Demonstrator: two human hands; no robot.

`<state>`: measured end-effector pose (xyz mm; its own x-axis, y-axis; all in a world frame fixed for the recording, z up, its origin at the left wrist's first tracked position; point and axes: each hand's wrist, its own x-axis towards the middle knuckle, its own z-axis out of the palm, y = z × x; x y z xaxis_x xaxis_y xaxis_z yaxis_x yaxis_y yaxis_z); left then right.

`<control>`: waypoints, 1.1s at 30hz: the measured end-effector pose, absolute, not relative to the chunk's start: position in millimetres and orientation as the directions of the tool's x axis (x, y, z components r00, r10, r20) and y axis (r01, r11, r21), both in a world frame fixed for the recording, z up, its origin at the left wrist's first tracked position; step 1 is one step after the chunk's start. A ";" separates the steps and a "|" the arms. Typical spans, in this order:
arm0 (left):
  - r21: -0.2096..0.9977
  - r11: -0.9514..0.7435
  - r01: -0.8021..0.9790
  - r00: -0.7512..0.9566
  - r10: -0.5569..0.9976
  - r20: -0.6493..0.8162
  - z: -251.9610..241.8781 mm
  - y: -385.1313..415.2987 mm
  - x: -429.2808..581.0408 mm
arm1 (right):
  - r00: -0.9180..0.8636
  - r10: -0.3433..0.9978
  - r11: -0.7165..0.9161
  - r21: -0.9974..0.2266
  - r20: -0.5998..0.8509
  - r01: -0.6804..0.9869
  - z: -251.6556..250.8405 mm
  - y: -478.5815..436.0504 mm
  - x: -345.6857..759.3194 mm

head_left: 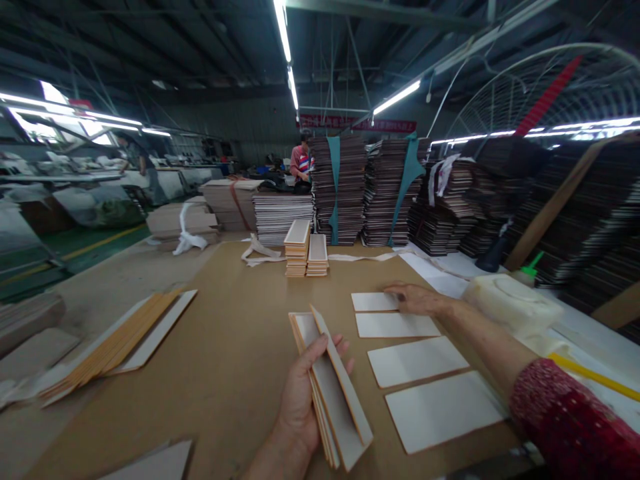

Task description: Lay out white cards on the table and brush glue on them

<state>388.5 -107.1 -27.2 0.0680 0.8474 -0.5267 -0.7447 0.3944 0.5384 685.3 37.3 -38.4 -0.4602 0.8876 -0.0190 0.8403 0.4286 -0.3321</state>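
Note:
My left hand point(305, 387) is wrapped round a small fanned bundle of narrow white boards point(340, 413) with orange-brown edges, its thumb pressed over the front ones. One board in the bundle tilts away from the others, leaving a gap. To the right, my right hand point(417, 298) reaches across with bent fingers gripping the right end of the farthest white board point(370, 302) on the table. Nearer to me, more white boards point(417, 363) lie flat in a column, apart from the bundle.
A fanned pile of boards point(120, 333) lies at left. Two short stacks of boards point(297, 250) stand at the back, before tall dark stacks point(343, 193). A whitish plastic container point(510, 303) is beside my right arm. One person point(301, 160) stands behind the stacks.

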 end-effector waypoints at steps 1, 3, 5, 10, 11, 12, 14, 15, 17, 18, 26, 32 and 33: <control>0.542 0.401 -0.739 0.071 0.845 -0.530 -27.2 -107.3 388.5 | -0.450 0.893 0.427 -0.324 0.003 0.844 -41.3 34.0 681.9; 0.546 0.416 -0.727 0.080 0.841 -0.535 -27.2 -107.2 388.6 | -0.431 0.901 0.423 -0.307 0.046 0.853 -50.2 24.9 673.2; 0.552 0.430 -0.715 0.095 0.841 -0.532 -27.5 -106.7 388.8 | -0.415 0.906 0.419 -0.285 0.076 0.862 -61.7 13.9 664.2; 0.568 0.439 -0.696 0.109 0.846 -0.521 -26.7 -106.4 388.7 | -0.396 0.914 0.406 -0.239 0.094 0.882 -79.7 -5.9 653.8; 0.566 0.445 -0.694 0.112 0.843 -0.526 -26.0 -106.7 388.6 | -0.400 0.912 0.409 -0.236 0.089 0.881 -79.8 -7.0 654.2; 0.563 0.453 -0.691 0.115 0.838 -0.533 -25.4 -107.1 388.6 | -0.405 0.910 0.414 -0.233 0.086 0.880 -78.9 -7.0 655.1; 0.559 0.466 -0.685 0.121 0.830 -0.545 -24.4 -108.0 388.6 | -0.422 0.903 0.429 -0.230 0.082 0.874 -75.3 -3.8 657.2; 0.557 0.470 -0.684 0.122 0.828 -0.548 -24.1 -108.3 388.6 | -0.430 0.899 0.438 -0.230 0.085 0.869 -73.5 -0.7 658.0; 0.555 0.481 -0.678 0.130 0.823 -0.554 -23.9 -108.4 388.6 | -0.436 0.894 0.447 -0.227 0.100 0.865 -71.1 7.2 658.5; 0.556 0.484 -0.676 0.130 0.821 -0.556 -23.8 -108.2 388.4 | -0.432 0.895 0.446 -0.225 0.108 0.867 -71.0 11.5 658.1; 0.560 0.467 -0.684 0.110 0.825 -0.555 -25.3 -106.6 387.6 | -0.443 0.889 0.459 -0.221 0.117 0.861 -79.0 15.4 654.8; 0.549 0.448 -0.706 0.147 0.851 -0.505 -27.2 -109.9 389.7 | -0.448 0.887 0.460 -0.306 0.114 0.833 -73.9 0.8 653.6; 0.543 0.439 -0.716 0.156 0.859 -0.488 -28.0 -110.2 389.9 | -0.443 0.888 0.459 -0.333 0.126 0.824 -70.1 -2.2 649.1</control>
